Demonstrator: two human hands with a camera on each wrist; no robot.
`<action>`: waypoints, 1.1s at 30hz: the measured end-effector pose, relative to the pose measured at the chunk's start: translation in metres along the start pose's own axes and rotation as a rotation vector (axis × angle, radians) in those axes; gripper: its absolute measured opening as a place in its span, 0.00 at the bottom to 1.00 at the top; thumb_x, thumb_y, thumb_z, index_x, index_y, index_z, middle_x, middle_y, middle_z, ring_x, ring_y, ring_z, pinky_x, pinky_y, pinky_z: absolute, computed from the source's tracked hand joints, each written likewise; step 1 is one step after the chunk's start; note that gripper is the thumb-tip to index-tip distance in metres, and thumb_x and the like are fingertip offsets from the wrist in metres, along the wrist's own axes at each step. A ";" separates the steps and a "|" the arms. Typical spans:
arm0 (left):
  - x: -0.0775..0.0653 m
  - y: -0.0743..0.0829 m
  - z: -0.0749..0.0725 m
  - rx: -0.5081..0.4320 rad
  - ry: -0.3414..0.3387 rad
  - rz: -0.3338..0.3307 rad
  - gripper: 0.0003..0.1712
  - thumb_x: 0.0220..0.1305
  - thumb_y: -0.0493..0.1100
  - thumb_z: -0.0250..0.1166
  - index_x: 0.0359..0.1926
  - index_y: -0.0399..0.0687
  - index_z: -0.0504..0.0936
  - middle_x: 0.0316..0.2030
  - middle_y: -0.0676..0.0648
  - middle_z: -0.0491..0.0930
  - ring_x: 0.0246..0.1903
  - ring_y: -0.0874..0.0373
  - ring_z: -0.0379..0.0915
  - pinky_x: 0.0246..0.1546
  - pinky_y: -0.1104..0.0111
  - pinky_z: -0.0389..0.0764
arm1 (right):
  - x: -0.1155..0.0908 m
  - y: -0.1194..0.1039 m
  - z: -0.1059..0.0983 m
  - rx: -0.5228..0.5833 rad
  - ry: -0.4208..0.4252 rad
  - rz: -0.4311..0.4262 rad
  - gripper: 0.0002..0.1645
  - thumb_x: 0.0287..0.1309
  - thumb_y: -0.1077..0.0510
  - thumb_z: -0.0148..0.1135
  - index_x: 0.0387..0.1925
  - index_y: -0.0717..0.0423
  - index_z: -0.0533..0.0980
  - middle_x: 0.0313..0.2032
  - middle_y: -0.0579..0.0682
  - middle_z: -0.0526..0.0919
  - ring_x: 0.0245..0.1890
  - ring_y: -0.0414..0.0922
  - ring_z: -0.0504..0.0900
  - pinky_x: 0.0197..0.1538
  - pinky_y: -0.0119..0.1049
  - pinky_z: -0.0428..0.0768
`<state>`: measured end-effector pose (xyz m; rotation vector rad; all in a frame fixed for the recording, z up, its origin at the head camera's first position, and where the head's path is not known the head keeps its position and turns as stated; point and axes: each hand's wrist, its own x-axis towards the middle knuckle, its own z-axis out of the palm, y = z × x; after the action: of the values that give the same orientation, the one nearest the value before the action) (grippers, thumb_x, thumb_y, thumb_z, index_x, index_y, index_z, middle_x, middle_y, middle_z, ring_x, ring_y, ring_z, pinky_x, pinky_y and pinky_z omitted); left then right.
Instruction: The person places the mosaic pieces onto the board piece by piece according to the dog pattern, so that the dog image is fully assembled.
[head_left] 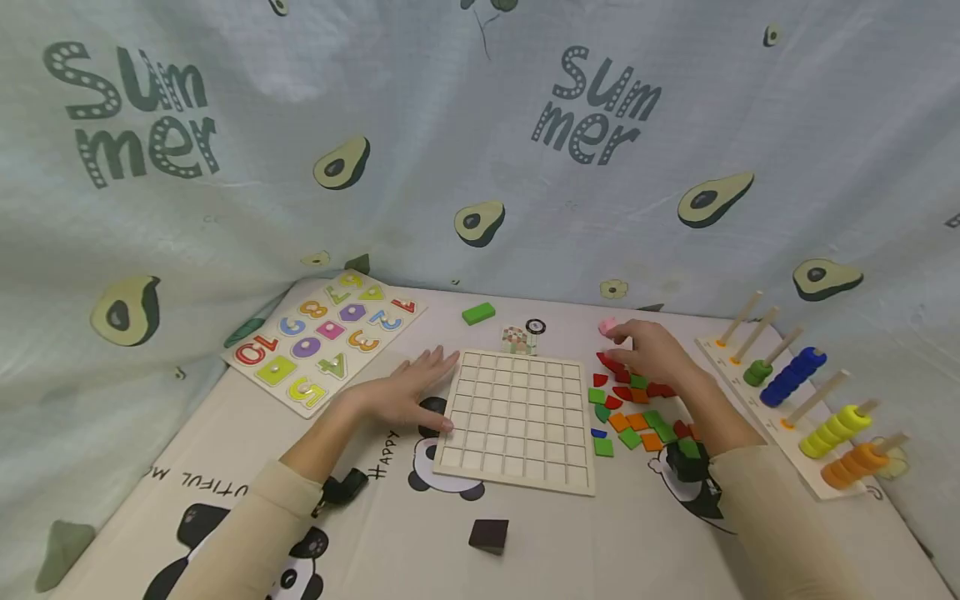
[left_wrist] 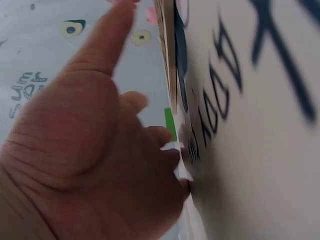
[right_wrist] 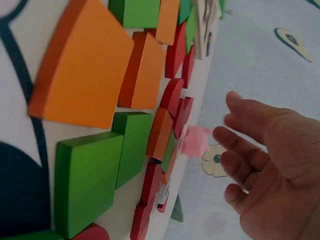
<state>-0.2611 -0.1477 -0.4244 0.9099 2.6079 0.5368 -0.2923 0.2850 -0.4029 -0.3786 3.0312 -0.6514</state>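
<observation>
A wooden board with a square grid (head_left: pixel 517 419) lies in the middle of the table. My left hand (head_left: pixel 405 385) is at its left side, fingers spread and thumb by the board's edge; the left wrist view shows no object in the palm. My right hand (head_left: pixel 654 352) hovers over the far end of a spread of red, green and orange wooden pieces. Below its fingertips lies a red piece (head_left: pixel 611 362), with a small pink figure (head_left: pixel 607 326) just beyond. In the right wrist view, relaxed fingers (right_wrist: pixel 245 112) hold nothing, and large orange (right_wrist: pixel 85 70) and green (right_wrist: pixel 87 180) pieces fill the foreground.
A number-and-shape puzzle board (head_left: pixel 352 332) lies at the back left, and a green block (head_left: pixel 478 313) behind the grid. On the right stands a peg rack (head_left: pixel 806 462) with coloured beads. A dark folded card (head_left: pixel 489 535) sits in front; a black object (head_left: pixel 345 487) is beside my left forearm.
</observation>
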 end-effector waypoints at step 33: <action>-0.004 0.004 0.011 -0.015 -0.074 -0.003 0.63 0.48 0.74 0.65 0.76 0.62 0.41 0.76 0.44 0.29 0.74 0.47 0.20 0.71 0.50 0.28 | 0.056 -0.108 0.041 0.376 -0.061 -0.279 0.06 0.58 0.62 0.66 0.38 0.55 0.84 0.36 0.48 0.85 0.35 0.42 0.81 0.40 0.36 0.81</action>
<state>-0.2516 -0.1453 -0.4314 0.9039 2.5350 0.5114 -0.3188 0.1595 -0.3949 -0.7894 2.7334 -1.1744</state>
